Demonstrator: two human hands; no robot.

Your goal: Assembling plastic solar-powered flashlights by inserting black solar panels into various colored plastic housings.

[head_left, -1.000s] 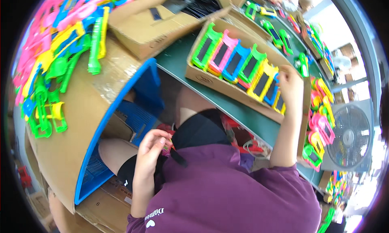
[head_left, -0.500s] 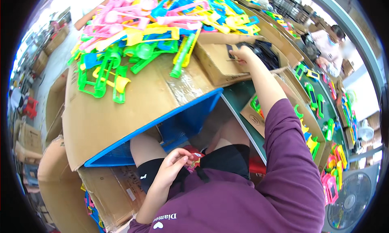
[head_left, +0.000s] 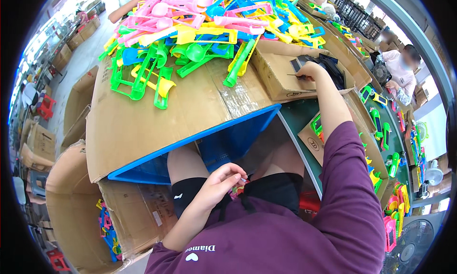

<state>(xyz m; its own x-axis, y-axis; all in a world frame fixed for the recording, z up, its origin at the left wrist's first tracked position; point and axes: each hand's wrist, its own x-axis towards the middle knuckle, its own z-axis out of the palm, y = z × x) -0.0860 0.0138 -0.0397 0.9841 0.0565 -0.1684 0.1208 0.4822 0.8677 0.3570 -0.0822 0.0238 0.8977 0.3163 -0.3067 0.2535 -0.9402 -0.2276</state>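
Observation:
My right hand (head_left: 312, 71) reaches into a small open cardboard box (head_left: 276, 86) at the upper right. Its fingers are closed on a thin dark flat piece (head_left: 299, 63), partly covered by the hand. Beside it in the box lies black glossy sheet-like material (head_left: 335, 69). My left hand (head_left: 223, 181) is held over my lap, thumb and fingertips pinched together. A tiny pale speck shows at those fingertips, too small to name. Ahead of me, a heap of pink, yellow, blue and green plastic frames (head_left: 190, 33) lies on a large cardboard sheet (head_left: 185, 102).
The cardboard lies over a blue plastic crate (head_left: 228, 148). At left, an open carton (head_left: 71, 202) holds coloured plastic parts. To the right, a green work surface (head_left: 316, 162) carries boxes and coloured items. Another person (head_left: 402, 69) works across it; a fan (head_left: 409, 250) stands lower right.
The whole view has shifted, so things sit farther right. My right hand remains in the small box, now on the dark piece. My left hand has stayed pinched over my lap.

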